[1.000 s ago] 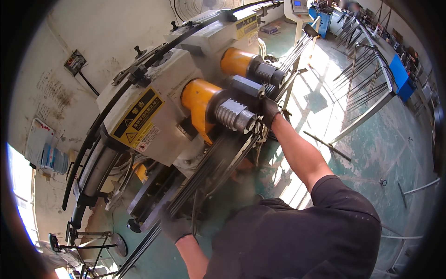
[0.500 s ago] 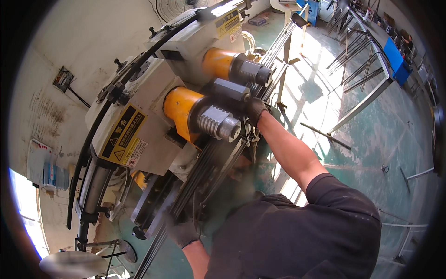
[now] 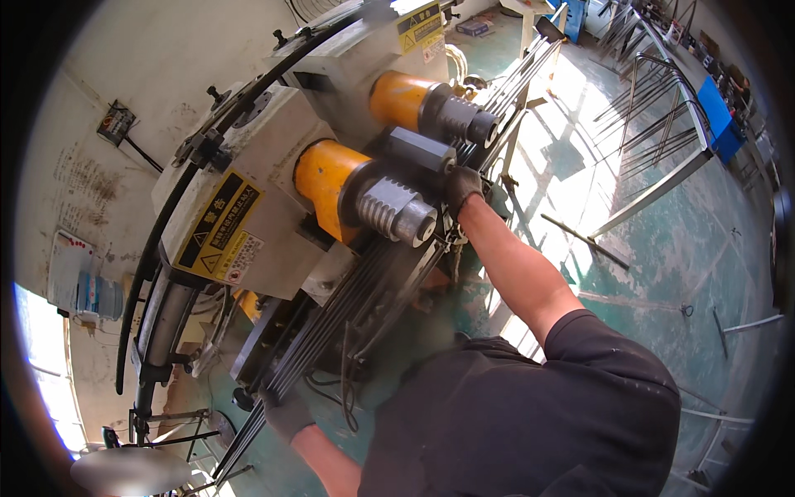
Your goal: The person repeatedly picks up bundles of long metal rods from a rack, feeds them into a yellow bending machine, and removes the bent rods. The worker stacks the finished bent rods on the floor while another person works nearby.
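A bundle of long, thin metal rods (image 3: pixel 319 335) runs diagonally along the front of a bending machine (image 3: pixel 248 195). My left hand (image 3: pixel 286 414), in a dark glove, is closed around the rods near their lower left stretch. Further up, my gloved right hand (image 3: pixel 464 189) is at the end of a dark hexagonal block (image 3: pixel 414 149), beside the rods. Its fingers look curled, but the machine parts hide what they grip. Two orange housings with threaded metal shafts, the nearer housing (image 3: pixel 330 178) and the farther housing (image 3: pixel 402 98), jut out over the rods.
A black curved rail (image 3: pixel 153 248) rims the machine on the left. Cables (image 3: pixel 348 389) hang below the rods near my body. At the right stand a metal rack (image 3: pixel 654 199) with several rods and a blue panel (image 3: pixel 719 116). A loose bar (image 3: pixel 584 240) lies on the green floor.
My left hand has slid down and left along the rods, away from the machine's middle. My right hand stays by the block's end. The view has shifted slightly.
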`<state>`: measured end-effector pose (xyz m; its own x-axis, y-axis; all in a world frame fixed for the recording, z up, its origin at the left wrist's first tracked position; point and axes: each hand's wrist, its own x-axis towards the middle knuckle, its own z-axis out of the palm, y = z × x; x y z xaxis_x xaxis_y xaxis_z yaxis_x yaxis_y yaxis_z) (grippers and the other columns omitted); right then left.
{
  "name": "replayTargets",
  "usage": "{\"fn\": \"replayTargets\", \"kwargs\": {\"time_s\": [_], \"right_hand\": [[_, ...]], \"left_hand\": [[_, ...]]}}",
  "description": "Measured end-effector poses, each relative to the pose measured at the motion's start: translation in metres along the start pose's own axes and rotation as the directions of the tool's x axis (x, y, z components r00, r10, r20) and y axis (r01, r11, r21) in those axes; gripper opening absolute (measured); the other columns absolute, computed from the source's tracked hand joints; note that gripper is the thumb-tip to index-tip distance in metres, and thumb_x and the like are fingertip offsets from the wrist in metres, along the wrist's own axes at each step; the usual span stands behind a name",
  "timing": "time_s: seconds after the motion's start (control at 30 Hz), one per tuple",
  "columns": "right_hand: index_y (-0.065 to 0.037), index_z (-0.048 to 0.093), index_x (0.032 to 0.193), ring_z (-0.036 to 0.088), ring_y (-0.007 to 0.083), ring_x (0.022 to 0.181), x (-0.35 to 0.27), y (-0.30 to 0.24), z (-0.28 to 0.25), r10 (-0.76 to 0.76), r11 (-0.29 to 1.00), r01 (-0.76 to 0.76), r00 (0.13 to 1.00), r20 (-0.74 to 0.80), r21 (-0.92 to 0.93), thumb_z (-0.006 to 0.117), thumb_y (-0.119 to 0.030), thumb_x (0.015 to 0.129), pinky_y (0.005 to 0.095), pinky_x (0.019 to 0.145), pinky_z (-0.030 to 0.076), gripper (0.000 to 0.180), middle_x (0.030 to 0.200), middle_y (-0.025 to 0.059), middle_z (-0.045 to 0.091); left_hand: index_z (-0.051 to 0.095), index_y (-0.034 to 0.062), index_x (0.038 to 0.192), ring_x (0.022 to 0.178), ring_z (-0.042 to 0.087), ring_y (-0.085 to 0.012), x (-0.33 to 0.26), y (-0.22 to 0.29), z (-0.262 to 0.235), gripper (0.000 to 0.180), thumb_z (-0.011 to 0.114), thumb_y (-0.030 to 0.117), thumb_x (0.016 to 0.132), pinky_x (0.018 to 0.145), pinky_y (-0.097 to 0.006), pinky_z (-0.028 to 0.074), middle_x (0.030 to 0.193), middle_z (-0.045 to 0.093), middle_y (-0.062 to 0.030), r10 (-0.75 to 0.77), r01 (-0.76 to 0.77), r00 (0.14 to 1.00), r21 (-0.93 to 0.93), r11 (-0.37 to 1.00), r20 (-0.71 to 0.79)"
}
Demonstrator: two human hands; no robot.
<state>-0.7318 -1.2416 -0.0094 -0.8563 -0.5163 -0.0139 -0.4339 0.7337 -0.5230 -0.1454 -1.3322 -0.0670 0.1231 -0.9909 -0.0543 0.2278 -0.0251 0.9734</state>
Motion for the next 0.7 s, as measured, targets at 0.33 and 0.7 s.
{"fn": "replayTargets", "kwargs": {"time_s": [0.33,0.7], "right_hand": [[-0.001,0.073,0.120,0.064,0.0139,0.089,-0.018,0.045,0.029,0.196,-0.074,-0.168,0.964,0.180,0.983,0.067,-0.039,0.102,0.0309,0.080,0.049,0.042,0.105,0.0054,0.074],[-0.003,0.066,0.129,0.070,0.0170,0.099,-0.050,0.058,0.020,0.255,0.091,-0.142,0.960,0.115,0.986,0.065,-0.031,0.104,0.0309,0.084,0.056,0.038,0.118,0.0059,0.073]], "left_hand": [[0.064,-0.0011,0.127,0.118,0.066,-0.0287,-0.049,0.012,0.103,0.031,0.054,0.023,0.109,0.106,-0.038,0.053,0.124,0.070,-0.0145,-0.383,0.324,0.924,-0.551,0.769,0.010],[0.065,-0.0004,0.126,0.121,0.064,-0.0331,-0.065,-0.003,0.144,0.033,0.058,0.026,0.107,0.112,-0.052,0.049,0.126,0.069,-0.0150,-0.421,0.400,0.896,-0.672,0.623,0.143]]}}
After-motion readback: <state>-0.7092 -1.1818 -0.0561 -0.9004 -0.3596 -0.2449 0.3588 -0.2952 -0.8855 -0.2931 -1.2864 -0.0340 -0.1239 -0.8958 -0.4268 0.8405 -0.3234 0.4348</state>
